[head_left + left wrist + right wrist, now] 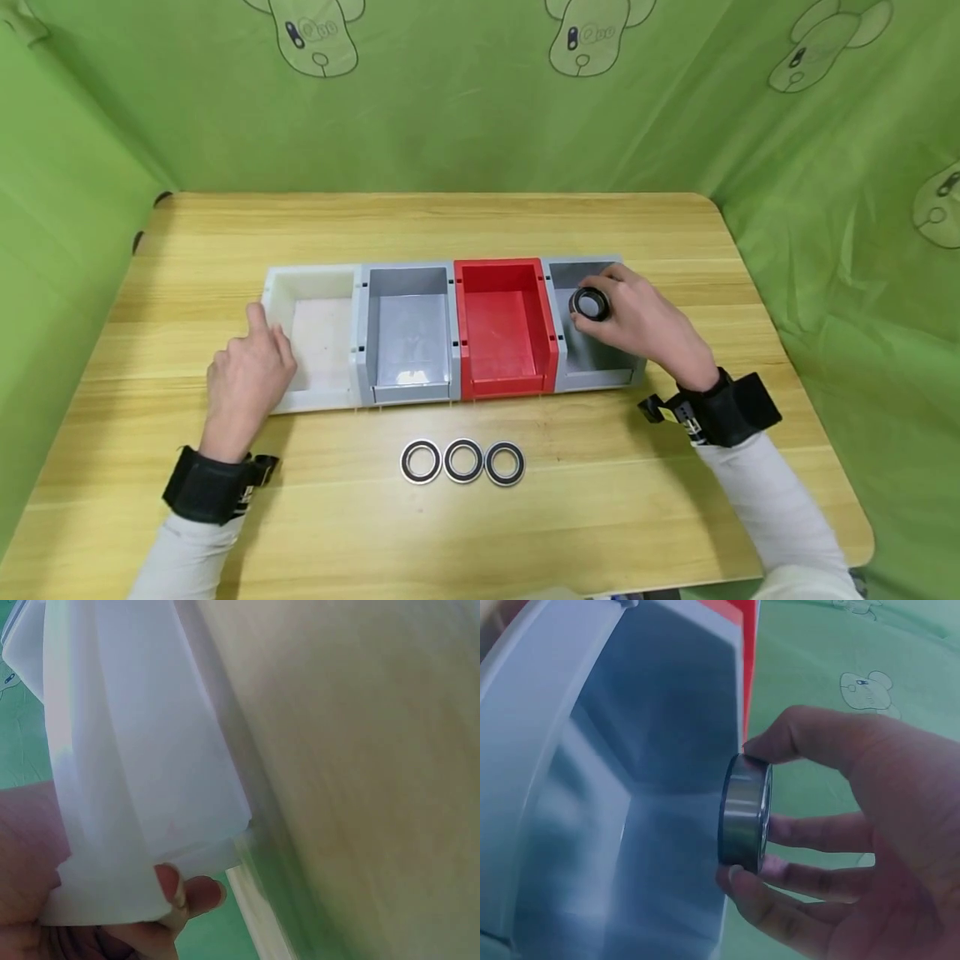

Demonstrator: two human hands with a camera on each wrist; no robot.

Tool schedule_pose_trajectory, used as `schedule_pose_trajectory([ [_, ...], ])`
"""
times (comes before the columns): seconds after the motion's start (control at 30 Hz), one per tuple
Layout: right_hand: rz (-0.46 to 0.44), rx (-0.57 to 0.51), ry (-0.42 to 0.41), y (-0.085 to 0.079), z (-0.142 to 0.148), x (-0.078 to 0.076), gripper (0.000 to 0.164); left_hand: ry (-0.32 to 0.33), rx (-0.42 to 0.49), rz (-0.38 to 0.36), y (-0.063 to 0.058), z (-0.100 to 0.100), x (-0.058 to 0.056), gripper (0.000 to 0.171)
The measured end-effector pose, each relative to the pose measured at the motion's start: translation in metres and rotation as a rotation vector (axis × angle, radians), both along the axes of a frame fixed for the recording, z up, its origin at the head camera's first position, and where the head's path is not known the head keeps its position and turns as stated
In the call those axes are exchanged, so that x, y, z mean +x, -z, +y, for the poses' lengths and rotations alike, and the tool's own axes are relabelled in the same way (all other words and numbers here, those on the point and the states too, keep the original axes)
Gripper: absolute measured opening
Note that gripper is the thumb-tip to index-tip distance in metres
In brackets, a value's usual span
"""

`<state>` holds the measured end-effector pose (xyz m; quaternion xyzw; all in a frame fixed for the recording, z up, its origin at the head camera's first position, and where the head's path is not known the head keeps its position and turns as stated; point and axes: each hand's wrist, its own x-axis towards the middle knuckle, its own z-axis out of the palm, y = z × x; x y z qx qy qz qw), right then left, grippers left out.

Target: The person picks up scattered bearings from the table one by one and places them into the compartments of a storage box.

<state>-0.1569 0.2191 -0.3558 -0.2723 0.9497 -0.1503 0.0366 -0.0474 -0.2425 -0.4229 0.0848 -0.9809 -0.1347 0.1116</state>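
We're pinching a bearing (745, 814) by its outer rim between thumb and fingers of our right hand (641, 319), over the rightmost grey bin (596, 381); our left hand (249, 371) is gripping the white bin (318, 401). We're expecting dense, rigid, slick metal, so we're favouring opposed rim contact.

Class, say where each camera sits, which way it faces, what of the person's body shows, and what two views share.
Head: worn on the head, facing forward-down at four bins; left grip, right grip and sleeves show.
Left wrist: worn there, facing the white bin; left grip shows, holding its edge.
Right wrist: worn there, facing the rightmost gray bin; right grip shows, holding a bearing.
Shared: head and right wrist show that bearing and bin.
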Motion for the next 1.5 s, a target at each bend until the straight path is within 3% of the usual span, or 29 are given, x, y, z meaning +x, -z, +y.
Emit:
schedule_pose_trajectory([
  [0.47,-0.109,0.058,0.064,0.023,-0.005,-0.018,0.046,0.000,0.003,0.009,0.002,0.001,-0.001,0.026],
  [0.97,-0.210,0.135,0.068,0.041,-0.010,-0.026,0.054,-0.004,0.020,-0.008,0.002,0.001,-0.001,0.027],
  [1.2,-0.203,0.213,0.025,0.051,-0.013,-0.029,0.047,0.001,0.018,-0.005,0.001,0.003,-0.001,0.026],
  [1.5,-0.197,0.253,0.010,0.054,-0.017,-0.028,0.049,-0.011,0.007,0.000,0.002,0.002,-0.002,0.025],
])
